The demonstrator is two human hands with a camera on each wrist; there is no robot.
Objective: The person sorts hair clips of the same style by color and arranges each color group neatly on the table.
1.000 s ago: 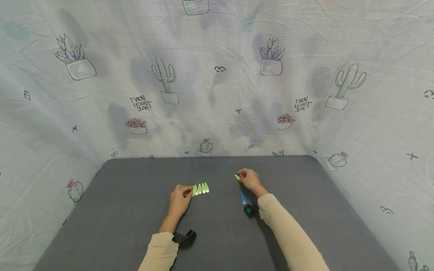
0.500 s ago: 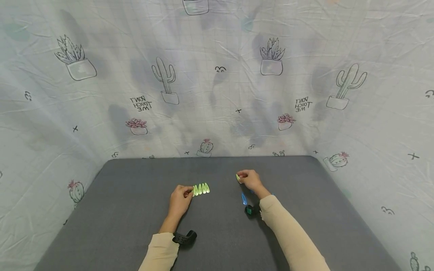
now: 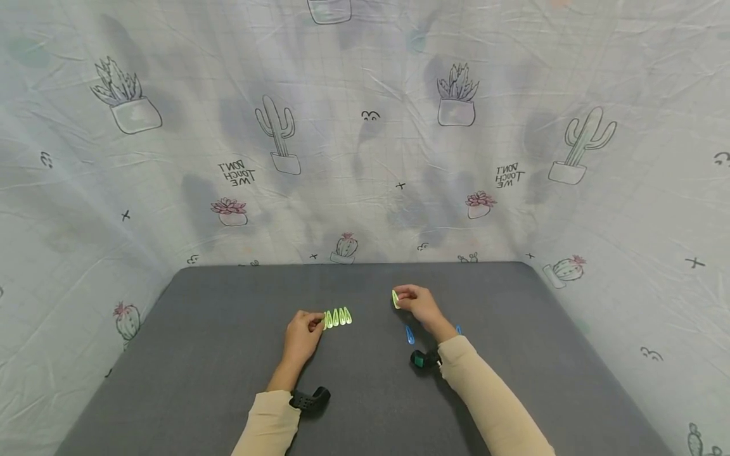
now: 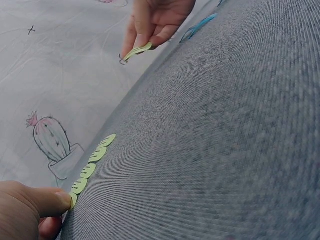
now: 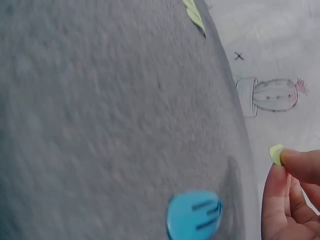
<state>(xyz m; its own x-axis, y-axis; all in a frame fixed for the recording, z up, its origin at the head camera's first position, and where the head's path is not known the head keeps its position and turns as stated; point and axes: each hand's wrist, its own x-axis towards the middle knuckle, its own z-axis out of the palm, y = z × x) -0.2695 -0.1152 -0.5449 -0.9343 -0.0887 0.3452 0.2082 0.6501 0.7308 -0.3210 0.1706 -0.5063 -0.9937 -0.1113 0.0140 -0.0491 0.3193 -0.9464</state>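
Observation:
Several yellow-green snap hair clips (image 3: pixel 342 316) lie side by side in a row on the grey table. My left hand (image 3: pixel 302 335) pinches the clip at the row's left end (image 4: pixel 73 201), which is mostly covered by the thumb and finger. Above the table, right of the row, my right hand (image 3: pixel 421 304) holds another yellow-green hair clip (image 3: pixel 395 299) between thumb and fingers. It stands roughly upright, apart from the row. A blue hair clip (image 3: pixel 410 335) lies below the right hand.
A second blue clip (image 3: pixel 459 329) shows partly beyond the right wrist. The grey table (image 3: pixel 365 405) meets a white cactus-print cloth (image 3: pixel 365 158) at its back and sides. Each wrist wears a black band (image 3: pixel 310 400).
My right hand has turned its yellow-green clip from slanted to nearly upright and shifted it slightly left. The left hand has stayed at the row's end.

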